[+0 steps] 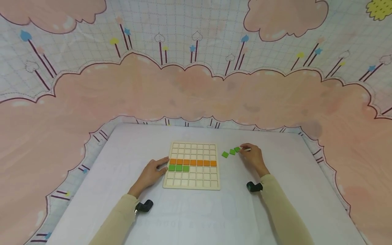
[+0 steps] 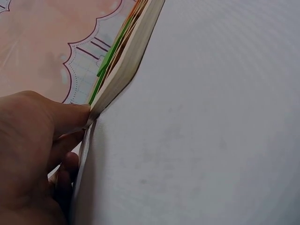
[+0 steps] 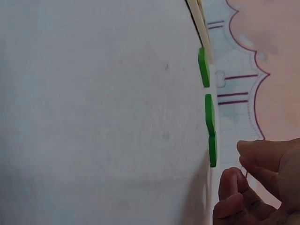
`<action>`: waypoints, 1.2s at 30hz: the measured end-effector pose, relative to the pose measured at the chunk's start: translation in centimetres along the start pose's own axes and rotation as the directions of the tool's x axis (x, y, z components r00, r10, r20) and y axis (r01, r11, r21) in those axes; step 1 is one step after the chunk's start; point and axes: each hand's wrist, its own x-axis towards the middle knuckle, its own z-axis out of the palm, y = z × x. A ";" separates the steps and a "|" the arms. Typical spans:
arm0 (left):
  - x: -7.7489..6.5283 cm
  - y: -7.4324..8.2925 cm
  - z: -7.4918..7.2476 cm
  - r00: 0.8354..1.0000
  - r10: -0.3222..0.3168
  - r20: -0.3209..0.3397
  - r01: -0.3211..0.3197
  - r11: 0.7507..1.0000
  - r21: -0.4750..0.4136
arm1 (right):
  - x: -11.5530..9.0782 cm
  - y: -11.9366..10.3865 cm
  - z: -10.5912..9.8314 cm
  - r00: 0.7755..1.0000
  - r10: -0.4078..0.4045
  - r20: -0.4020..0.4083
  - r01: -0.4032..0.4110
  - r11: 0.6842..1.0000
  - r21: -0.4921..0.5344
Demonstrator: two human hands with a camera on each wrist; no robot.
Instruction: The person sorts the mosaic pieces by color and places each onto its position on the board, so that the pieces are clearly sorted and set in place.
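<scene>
In the head view a pale wooden grid board (image 1: 191, 187) lies flat on the table. One full row of orange tiles (image 1: 193, 162) crosses it, with three green tiles (image 1: 179, 168) directly below at the left end. My left hand (image 1: 152, 173) touches the board's left edge with thumb and finger; its thumb (image 2: 70, 117) is right at the corner in the left wrist view. Three loose green tiles (image 1: 225, 154) lie to the right of the board. My right hand (image 1: 252, 157) has its fingertips beside the farthest of them, and in the right wrist view nothing shows between its fingers (image 3: 262, 154).
White cloth covers the table (image 1: 196, 217). Behind and around it hangs a patterned curtain (image 1: 196, 92) with clouds. A small black device (image 1: 144, 206) sits at the left wrist and another black device (image 1: 254, 186) at the right.
</scene>
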 end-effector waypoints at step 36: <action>0.0 0.2 0.1 1.000 -0.016 -0.007 0.016 1.000 -0.004 | 1.3 0.6 0.3 0.991 -0.019 0.130 0.040 0.987 -0.157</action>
